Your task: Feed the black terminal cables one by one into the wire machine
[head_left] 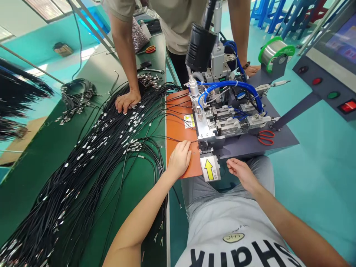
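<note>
Black wire [171,139]: judged light, limp and thin; best pinched close to its end. Left hand [180,158] grasps it on the orange mat [176,120]; right hand [241,171] relaxed, holding nothing.

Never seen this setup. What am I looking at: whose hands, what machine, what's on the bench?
It is one picture, taken by a camera on the seated person's head, looking down. The two forearms coming from the bottom are theirs. Their left hand lies on the orange flat plate, with its fingers at a thin black wire that runs into the small metal benchtop machine with blue hoses. I cannot tell whether the wire is pinched. Their right hand holds nothing and sits beside the block with a yellow arrow label. The green table carries a wide spread of black cables with metal ends. Red-handled scissors lie on the grey machine base. A second person stands opposite, with one hand pressed on the cables.
</note>
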A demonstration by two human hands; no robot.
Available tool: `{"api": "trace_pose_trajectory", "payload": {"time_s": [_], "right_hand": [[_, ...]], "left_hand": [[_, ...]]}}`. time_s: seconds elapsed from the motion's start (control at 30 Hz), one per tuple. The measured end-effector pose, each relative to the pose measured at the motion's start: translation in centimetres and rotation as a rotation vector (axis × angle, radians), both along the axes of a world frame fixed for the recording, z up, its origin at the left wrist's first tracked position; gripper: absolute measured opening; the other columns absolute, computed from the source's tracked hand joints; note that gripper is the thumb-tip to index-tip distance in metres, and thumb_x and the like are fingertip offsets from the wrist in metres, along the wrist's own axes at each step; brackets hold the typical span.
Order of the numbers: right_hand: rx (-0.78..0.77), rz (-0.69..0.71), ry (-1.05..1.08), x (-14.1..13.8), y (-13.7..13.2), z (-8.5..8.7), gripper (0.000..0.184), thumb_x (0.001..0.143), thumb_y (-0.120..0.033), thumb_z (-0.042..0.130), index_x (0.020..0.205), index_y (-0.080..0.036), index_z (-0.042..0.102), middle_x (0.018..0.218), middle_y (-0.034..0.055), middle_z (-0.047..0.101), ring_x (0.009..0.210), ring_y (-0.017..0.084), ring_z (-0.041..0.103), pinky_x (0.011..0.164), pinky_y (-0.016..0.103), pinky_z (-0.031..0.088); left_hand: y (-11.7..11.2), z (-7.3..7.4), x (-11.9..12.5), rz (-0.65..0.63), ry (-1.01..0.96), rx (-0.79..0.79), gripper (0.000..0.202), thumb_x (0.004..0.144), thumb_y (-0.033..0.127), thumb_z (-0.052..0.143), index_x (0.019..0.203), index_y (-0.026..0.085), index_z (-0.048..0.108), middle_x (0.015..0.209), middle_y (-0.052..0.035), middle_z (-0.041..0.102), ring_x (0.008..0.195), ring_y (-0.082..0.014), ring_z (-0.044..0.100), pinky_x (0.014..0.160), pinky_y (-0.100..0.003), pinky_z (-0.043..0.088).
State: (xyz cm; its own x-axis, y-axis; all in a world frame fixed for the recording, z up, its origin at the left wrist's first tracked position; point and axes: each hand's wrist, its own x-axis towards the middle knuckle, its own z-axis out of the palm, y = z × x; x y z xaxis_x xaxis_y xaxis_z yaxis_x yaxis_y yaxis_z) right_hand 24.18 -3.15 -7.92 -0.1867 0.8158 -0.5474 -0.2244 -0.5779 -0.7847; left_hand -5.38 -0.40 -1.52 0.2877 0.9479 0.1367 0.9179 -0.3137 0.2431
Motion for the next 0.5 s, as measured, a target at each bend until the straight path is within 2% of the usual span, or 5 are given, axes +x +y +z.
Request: {"api": "trace_pose_trajectory", "payload": {"time_s": [0.13, 0.27, 0.33, 0.4, 0.5], "right_hand": [[0.002, -0.045, -0.025, 1.1, -0.4, -0.1, 0.032, 0.078, -0.048, 0.078, 0.089, -0.02, 0.069, 0.081, 0.0, 0.059, 0.067, 0.009, 0.05, 0.061, 0.021, 0.042], [-0.045, -0.076, -0.028, 2.3, -0.3, -0.8, 0.03, 0.075, -0.046, 0.081, 0.089, -0.021, 0.071, 0.084, 0.0003, 0.062, 0.069, 0.01, 0.052, 0.06, 0.02, 0.044], [-0.051, -0.084, -0.019, 2.6, -0.3, -0.9, 0.029, 0.075, -0.046, 0.081, 0.089, -0.022, 0.071, 0.084, 0.0, 0.062, 0.069, 0.009, 0.053, 0.06, 0.019, 0.045], [-0.054, -0.092, -0.018, 2.7, -0.2, -0.7, 0.029, 0.075, -0.046, 0.081, 0.089, -0.022, 0.072, 0.084, -0.0002, 0.062, 0.069, 0.009, 0.053, 0.061, 0.019, 0.046], [-0.058, -0.102, -0.021, 2.4, -0.2, -0.4, 0.029, 0.074, -0.045, 0.082, 0.089, -0.023, 0.072, 0.084, -0.0004, 0.062, 0.069, 0.009, 0.053, 0.06, 0.018, 0.046]], "left_hand": [[2.3, 1.7, -4.2, 0.065, 0.075, -0.011, 0.039, 0.1, 0.025, 0.038, 0.137, 0.022, 0.05, 0.138, -0.0092, 0.055, 0.129, -0.0221, 0.049, 0.111, -0.038, 0.043], [5.5, 3.6, -11.5, 0.317, 0.176, -0.03, 0.029, 0.093, 0.017, 0.046, 0.118, 0.013, 0.06, 0.118, -0.0166, 0.06, 0.116, -0.0285, 0.056, 0.103, -0.044, 0.045], [7.3, 4.0, -14.2, 0.398, 0.209, -0.079, 0.017, 0.09, 0.018, 0.053, 0.1, 0.013, 0.065, 0.101, -0.0142, 0.063, 0.103, -0.0274, 0.061, 0.094, -0.04, 0.048], [9.0, 3.9, -15.5, 0.435, 0.229, -0.119, 0.01, 0.089, 0.02, 0.057, 0.087, 0.015, 0.066, 0.091, -0.0114, 0.064, 0.096, -0.0255, 0.063, 0.088, -0.036, 0.049], [11.2, 3.2, -15.4, 0.448, 0.234, -0.124, 0.013, 0.09, 0.023, 0.056, 0.085, 0.015, 0.065, 0.094, -0.0118, 0.065, 0.096, -0.0247, 0.063, 0.087, -0.034, 0.047]]}}
